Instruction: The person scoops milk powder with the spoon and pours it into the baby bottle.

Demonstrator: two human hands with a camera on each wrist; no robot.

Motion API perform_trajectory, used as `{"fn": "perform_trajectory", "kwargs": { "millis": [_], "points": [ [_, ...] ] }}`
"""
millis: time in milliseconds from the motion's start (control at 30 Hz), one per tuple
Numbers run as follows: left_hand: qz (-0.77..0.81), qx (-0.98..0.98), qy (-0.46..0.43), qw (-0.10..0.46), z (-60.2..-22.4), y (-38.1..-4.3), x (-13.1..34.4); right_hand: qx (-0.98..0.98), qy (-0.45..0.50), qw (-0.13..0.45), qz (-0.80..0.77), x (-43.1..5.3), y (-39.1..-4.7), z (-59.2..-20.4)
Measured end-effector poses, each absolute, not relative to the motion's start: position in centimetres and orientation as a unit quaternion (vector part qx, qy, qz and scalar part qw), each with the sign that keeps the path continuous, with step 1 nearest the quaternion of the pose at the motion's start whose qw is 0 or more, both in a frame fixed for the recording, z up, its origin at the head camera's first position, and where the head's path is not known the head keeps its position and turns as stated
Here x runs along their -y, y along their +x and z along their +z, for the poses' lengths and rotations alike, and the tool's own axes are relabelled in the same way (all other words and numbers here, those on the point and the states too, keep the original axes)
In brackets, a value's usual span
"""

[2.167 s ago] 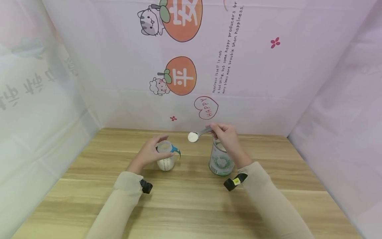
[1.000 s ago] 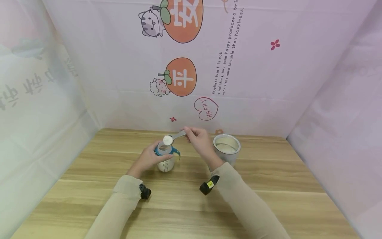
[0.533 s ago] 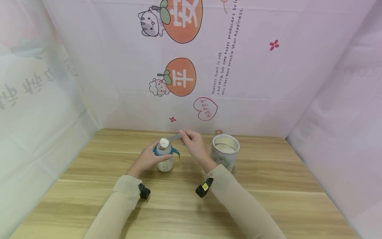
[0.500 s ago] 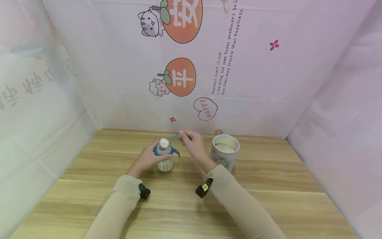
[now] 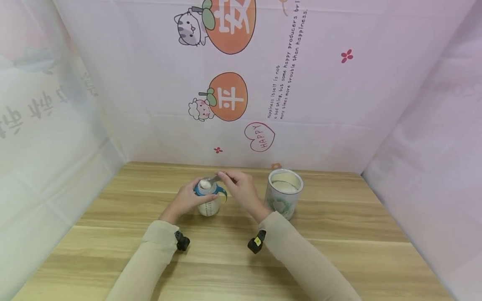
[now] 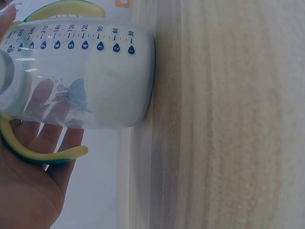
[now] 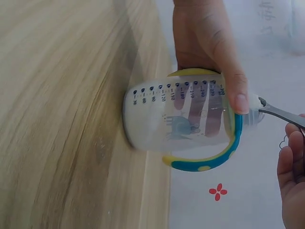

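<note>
A clear baby bottle [image 5: 208, 208] with blue and yellow side handles stands upright on the table, its top uncovered. My left hand [image 5: 188, 197] grips it around the neck, thumb in front and fingers behind. Whitish contents fill the lower part of the bottle, below printed marks, in the left wrist view. My right hand [image 5: 242, 190] pinches the handle of a grey measuring spoon [image 7: 285, 115]. The spoon's bowl, heaped with white powder [image 5: 205, 184], sits right at the bottle's mouth. In the right wrist view, the left thumb [image 7: 239, 101] presses near the bottle's collar.
An uncovered milk powder can [image 5: 279, 201] with pale powder inside stands right of the bottle, behind the right forearm. Printed cloth [image 5: 320, 138] hangs behind the wooden table [image 5: 218, 267] and along both sides.
My right hand has carried the powder-filled spoon leftward from above the can to the bottle, then lowered it to the mouth. My left hand has closed in around the bottle's neck.
</note>
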State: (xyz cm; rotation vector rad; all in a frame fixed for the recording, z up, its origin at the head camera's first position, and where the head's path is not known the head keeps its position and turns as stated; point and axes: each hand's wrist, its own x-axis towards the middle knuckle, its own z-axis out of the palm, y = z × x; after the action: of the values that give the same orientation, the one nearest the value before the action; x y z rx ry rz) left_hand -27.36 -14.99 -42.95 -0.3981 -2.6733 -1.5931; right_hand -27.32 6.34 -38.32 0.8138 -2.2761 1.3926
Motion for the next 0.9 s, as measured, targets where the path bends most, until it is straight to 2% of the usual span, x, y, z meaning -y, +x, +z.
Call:
{"fn": "perform_trajectory", "kwargs": {
  "millis": [200, 333, 633, 900],
  "points": [
    [-0.514, 0.849, -0.125, -0.006, -42.9, -27.3, 15.0, 0.792, 0.380, 0.254, 0.406, -6.6, -27.5, -39.0],
    [-0.517, 0.847, -0.126, -0.007, -42.9, -27.3, 15.0, 0.778, 0.419, 0.285, 0.371, -6.7, -27.4, -39.2],
    [-0.525, 0.841, -0.127, -0.009, -42.9, -27.2, 15.0, 0.758, 0.461, 0.327, 0.326, -6.9, -27.4, -39.5],
    [-0.518, 0.847, -0.120, -0.009, -42.8, -27.1, 14.8, 0.752, 0.487, 0.328, 0.299, -7.7, -27.2, -39.9]
  ]
}}
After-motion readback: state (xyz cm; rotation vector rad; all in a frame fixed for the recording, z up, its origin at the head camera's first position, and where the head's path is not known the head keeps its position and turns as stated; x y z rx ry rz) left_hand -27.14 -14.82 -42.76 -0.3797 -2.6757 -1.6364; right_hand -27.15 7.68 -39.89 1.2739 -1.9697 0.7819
